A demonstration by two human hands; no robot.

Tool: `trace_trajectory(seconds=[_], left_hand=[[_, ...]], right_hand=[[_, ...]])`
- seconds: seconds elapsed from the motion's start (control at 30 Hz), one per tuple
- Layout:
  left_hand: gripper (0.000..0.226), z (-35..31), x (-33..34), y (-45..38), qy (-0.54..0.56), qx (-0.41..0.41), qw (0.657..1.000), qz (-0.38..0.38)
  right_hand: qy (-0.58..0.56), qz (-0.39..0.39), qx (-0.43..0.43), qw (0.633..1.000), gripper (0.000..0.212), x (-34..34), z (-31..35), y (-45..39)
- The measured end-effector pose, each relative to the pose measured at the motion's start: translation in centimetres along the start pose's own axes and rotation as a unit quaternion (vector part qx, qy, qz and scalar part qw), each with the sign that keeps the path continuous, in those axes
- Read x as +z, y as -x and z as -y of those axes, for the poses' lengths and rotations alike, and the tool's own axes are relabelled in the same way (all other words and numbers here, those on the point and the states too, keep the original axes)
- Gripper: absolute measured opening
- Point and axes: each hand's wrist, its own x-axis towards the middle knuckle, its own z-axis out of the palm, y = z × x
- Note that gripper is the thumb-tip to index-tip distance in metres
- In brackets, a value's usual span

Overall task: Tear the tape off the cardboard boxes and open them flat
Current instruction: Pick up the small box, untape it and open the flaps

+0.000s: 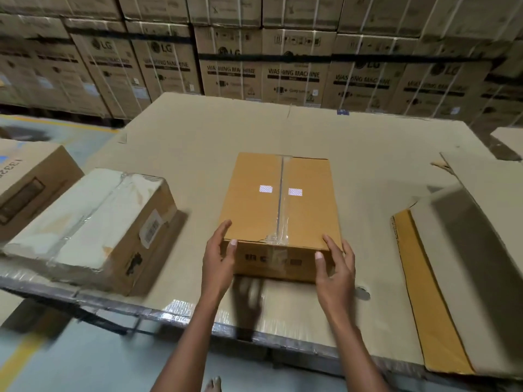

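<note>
A closed brown cardboard box stands in the middle of the table, its near end toward me. A strip of clear tape runs along its top seam and folds down over the near face. My left hand is at the near left corner, with fingers along the left side and the thumb on the front edge. At the near right corner is my right hand, its fingers on the top edge and its thumb on the front face. The fingers of both hands look fairly straight.
The table is covered by a large cardboard sheet. A worn, heavily taped box lies at the left, another box beyond it. Flattened cardboard lies at the right. Stacked washing machine cartons form the back wall.
</note>
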Motion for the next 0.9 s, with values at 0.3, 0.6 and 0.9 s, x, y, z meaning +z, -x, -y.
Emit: trace_trajectory(seconds=[0.3,0.6,0.9], left_hand=[[0.044,1.1,-3.6,3.7,-0.025,0.022,0.999,0.037],[0.086,2.9,-5.0,4.7,0.003,-0.021,0.999,0.035],[0.083,9.6,-3.5,3.5,0.075,-0.170,0.971,0.152]], right_hand=[[0.019,-0.048,0.012,0.999,0.044,-0.8,-0.1,6.2],[-0.033,-0.043,0.122,0.991,0.072,-0.6,-2.2,8.7],[-0.043,0.115,0.255,0.959,0.095,0.2,-6.0,7.8]])
